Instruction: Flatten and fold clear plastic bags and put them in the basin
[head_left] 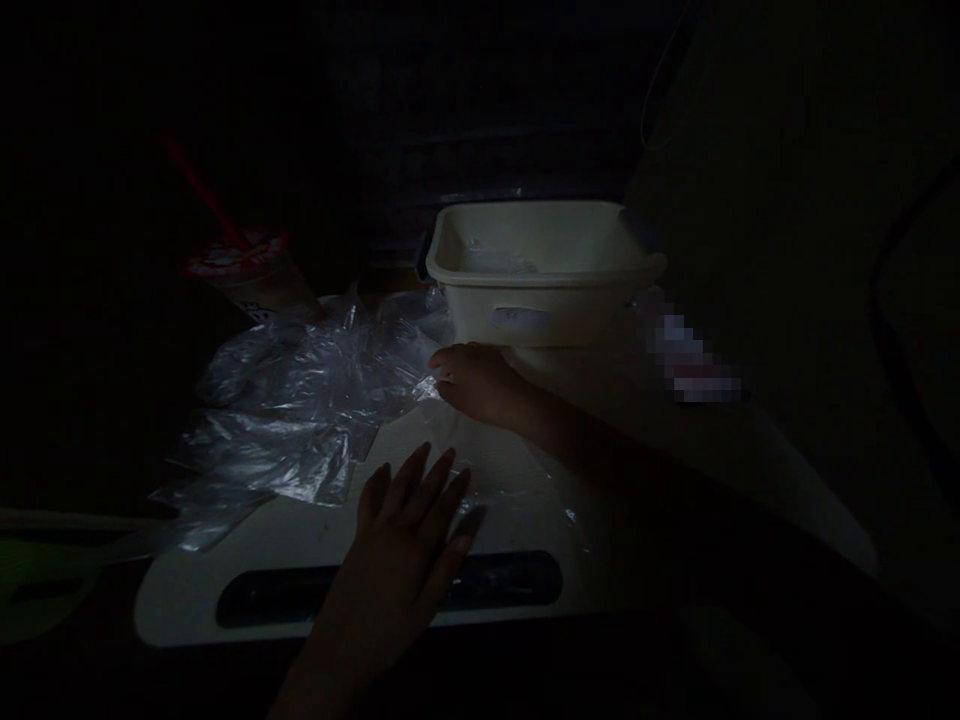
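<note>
The scene is very dark. My left hand (pixel 409 540) has its fingers stretched out and apart, low over the front of a small white table (pixel 187 590), at the near edge of a thin clear plastic bag (pixel 502 490). My right hand (pixel 480 385) reaches in from the right, in front of a white plastic tub (pixel 540 315). Its thumb and fingers are closed on shiny clear plastic, apparently the bag's far end. To the left of it lies a heap of crumpled clear plastic bags (pixel 300 390). What lies inside the tub is too dim to name.
A drink cup (pixel 262 285) with a red lid rim and a red straw stands behind the heap at left. A dark slot (pixel 517 580) runs along the table's front. A blurred-out item (pixel 694 365) lies at right. Something green (pixel 45 585) shows at far left.
</note>
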